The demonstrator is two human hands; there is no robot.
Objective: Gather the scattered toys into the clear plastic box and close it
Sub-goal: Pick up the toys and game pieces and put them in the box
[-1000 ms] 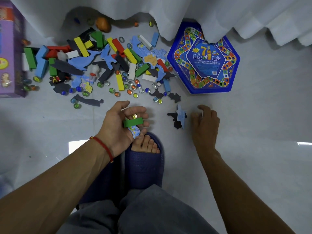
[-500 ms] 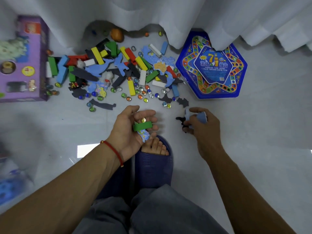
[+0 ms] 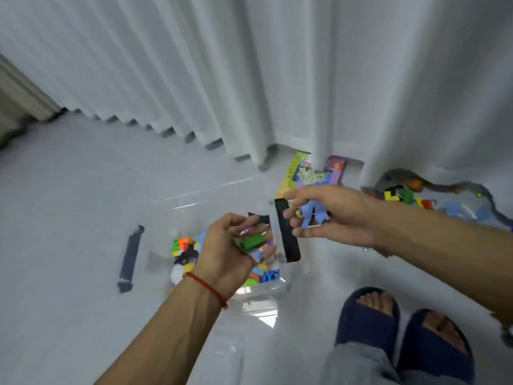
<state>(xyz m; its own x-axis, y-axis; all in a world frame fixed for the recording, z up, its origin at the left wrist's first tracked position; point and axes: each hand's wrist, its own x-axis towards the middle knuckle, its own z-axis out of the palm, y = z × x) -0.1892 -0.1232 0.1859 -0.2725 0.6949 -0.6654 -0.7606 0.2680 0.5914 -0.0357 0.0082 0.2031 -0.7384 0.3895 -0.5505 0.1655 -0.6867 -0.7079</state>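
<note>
Holding a green block [image 3: 251, 242] and smaller pieces, my left hand [image 3: 227, 254] curls over the clear plastic box [image 3: 266, 290] on the floor. My right hand [image 3: 333, 215] pinches a blue foam figure [image 3: 313, 215] beside its black latch [image 3: 287, 232], fingers partly spread.

View swung left off toy pile. Both hands moved over clear plastic box [image 3: 273, 287]: left hand [image 3: 230, 251] carrying green block [image 3: 251, 242], right hand [image 3: 336, 215] blue foam piece [image 3: 313, 213].
</note>
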